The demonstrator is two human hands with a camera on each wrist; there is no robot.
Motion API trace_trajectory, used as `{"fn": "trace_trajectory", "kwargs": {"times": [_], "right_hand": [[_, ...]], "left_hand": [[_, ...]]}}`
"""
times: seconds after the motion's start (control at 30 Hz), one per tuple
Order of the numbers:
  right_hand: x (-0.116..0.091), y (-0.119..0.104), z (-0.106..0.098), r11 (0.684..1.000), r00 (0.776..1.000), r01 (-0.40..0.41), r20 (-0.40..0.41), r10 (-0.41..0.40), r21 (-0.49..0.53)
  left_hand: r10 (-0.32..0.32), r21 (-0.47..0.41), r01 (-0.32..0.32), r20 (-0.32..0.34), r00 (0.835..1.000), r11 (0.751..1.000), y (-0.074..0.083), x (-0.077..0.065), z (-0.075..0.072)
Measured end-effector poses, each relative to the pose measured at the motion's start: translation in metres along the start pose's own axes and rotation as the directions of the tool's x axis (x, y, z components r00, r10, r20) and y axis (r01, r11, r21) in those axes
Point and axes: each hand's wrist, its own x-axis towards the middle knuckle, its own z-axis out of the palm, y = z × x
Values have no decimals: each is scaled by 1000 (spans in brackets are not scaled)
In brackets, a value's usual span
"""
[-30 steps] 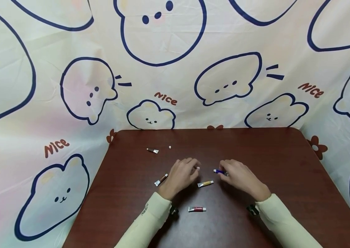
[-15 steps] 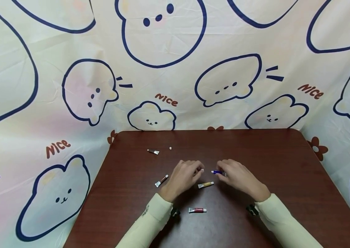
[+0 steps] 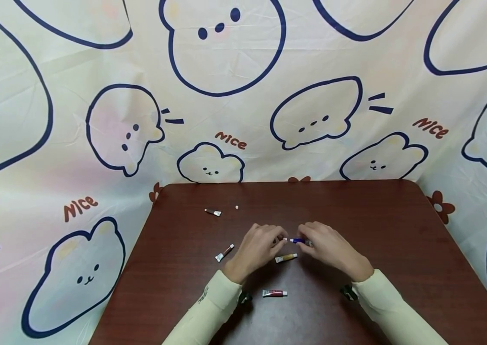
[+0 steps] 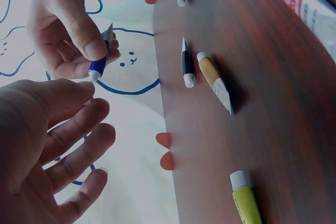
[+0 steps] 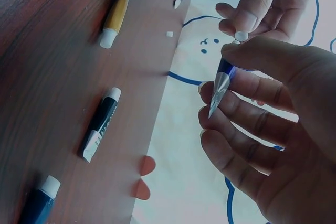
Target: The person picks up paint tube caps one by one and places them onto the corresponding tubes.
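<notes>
In the head view my left hand [image 3: 258, 249] pinches a small white cap [image 5: 241, 36] between thumb and forefinger. Facing it, my right hand [image 3: 331, 249] pinches a blue paint tube [image 5: 224, 74] by its body, white nozzle end towards the cap. Cap and nozzle lie very close; I cannot tell whether they touch. Both hands are above the table. Below and between them lies a yellow paint tube [image 3: 286, 258]. Beside my left wrist is a brown paint tube [image 3: 224, 253], and nearer to me lies a red paint tube [image 3: 275, 293].
A dark paint tube [image 3: 212, 212] lies at the far left of the brown table [image 3: 398, 230], with a loose white cap [image 3: 236, 207] to its right. Dark tubes [image 4: 187, 64] also show in the left wrist view. A patterned cloth [image 3: 312, 57] hangs behind the table.
My hands have come closer together: the left moved slightly right with the cap, the right slightly left with the blue tube. The tubes on the table stay where they were.
</notes>
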Motion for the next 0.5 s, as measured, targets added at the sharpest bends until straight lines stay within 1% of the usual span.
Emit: {"fn": "trace_trajectory", "kwargs": {"times": [0.13,0.3,0.4,0.5], "right_hand": [[1,-3,0,1000,1000,-2,10,2,8],[2,-6,1,1000,1000,19,16,-19,-3],[3,-7,1,1000,999,26,20,-26,-2],[3,-7,2,999,999,43,20,-43,7]], "left_hand": [[9,14,-9,22,1000,1000,1,0,1],[19,20,-20,57,998,1000,1,0,2],[21,22,-22,50,999,1000,0,-1,2],[15,32,-16,25,1000,999,-1,-2,3]]}}
